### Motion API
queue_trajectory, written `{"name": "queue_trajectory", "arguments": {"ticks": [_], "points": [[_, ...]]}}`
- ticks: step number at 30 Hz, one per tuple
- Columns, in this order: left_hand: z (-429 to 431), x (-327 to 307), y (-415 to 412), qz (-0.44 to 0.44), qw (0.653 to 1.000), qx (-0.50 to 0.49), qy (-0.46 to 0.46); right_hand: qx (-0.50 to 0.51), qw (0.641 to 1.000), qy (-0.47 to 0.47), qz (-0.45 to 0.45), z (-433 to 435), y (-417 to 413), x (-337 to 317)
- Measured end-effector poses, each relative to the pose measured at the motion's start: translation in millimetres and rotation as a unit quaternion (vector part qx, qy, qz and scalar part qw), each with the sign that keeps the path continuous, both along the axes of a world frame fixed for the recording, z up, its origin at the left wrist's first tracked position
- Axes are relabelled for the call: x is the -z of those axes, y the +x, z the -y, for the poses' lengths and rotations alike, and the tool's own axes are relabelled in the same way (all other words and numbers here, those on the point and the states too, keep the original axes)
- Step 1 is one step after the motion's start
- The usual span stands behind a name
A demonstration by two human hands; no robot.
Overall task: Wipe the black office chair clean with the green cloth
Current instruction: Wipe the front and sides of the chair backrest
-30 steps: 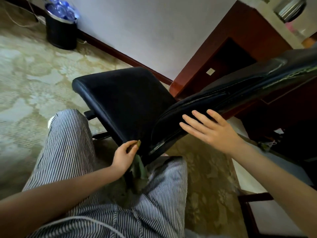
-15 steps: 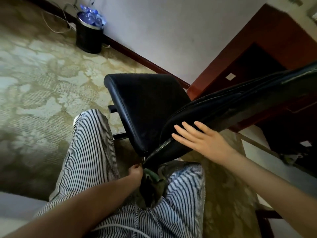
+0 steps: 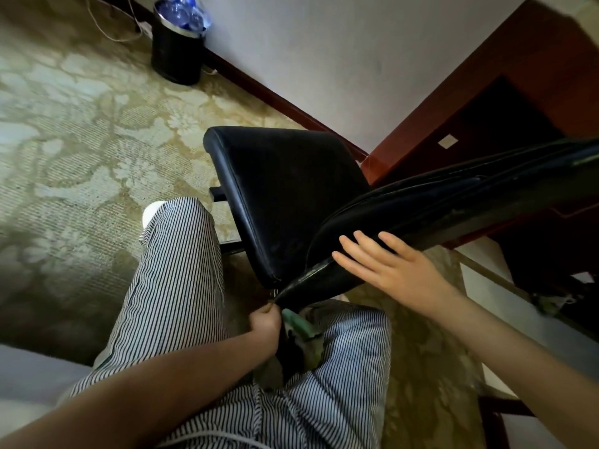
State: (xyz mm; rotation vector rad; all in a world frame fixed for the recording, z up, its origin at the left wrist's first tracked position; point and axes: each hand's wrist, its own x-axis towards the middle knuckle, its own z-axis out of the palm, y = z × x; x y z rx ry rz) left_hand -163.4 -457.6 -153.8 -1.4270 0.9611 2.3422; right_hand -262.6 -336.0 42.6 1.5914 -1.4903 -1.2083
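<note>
Head view: the black office chair (image 3: 285,196) stands in the middle of the scene, its backrest (image 3: 453,209) running off to the right. The person stands at its near side. The right hand (image 3: 389,270) lies flat against the near edge of the backrest, fingers straight and spread, holding nothing and seemingly bracing the chair. The left hand (image 3: 265,322) is low down at the near corner where seat and backrest meet, fingers curled round the bunched green cloth (image 3: 301,325). The cloth hangs just right of that hand, between the person's legs in striped trousers (image 3: 175,270). Whether it touches the chair I cannot tell.

The step in hand looks like wiping the lower joint and underside edge of the backrest. The broad seat and long back likely come next. That calls for lifting the cloth out of the gap, spreading it and dragging it along the padding while the right hand steadies the frame.

The seat is a thick rounded pad in matt black leatherette, dull and dusty-looking. The backrest is glossier, with scuffed, flaking patches along its rim. The cloth looks soft and crumpled.

A patterned green-and-tan carpet (image 3: 81,124) covers the floor. At the far left a round black bin (image 3: 176,56) holds blue plastic bottles. At the far right a reddish polished wooden desk (image 3: 518,76) stands against a pale wall.
</note>
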Motion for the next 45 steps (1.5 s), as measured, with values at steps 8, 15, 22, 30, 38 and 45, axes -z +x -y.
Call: {"name": "queue_trajectory", "arguments": {"ticks": [8,15,22,30,38,45], "points": [[1,-6,3,-0.112,0.972,0.108,-0.174,0.010,1.000,0.000,-0.012,-5,2,0],[4,0,-7,-0.023,0.967,0.162,-0.196,0.009,1.000,0.009,-0.011,-9,4,-3],[0,-4,-3,-0.104,0.938,0.193,-0.268,0.015,1.000,0.003,-0.004,-8,6,-3],[-6,-34,-1,-0.232,0.878,0.167,-0.384,0.021,1.000,0.000,-0.004,-12,6,-3],[-2,-35,-5,-0.108,0.959,0.059,-0.256,0.023,1.000,0.002,-0.006,-16,7,-2],[-12,-39,-4,-0.130,0.960,0.066,-0.238,0.031,1.000,-0.004,0.006,-17,6,-1]]}}
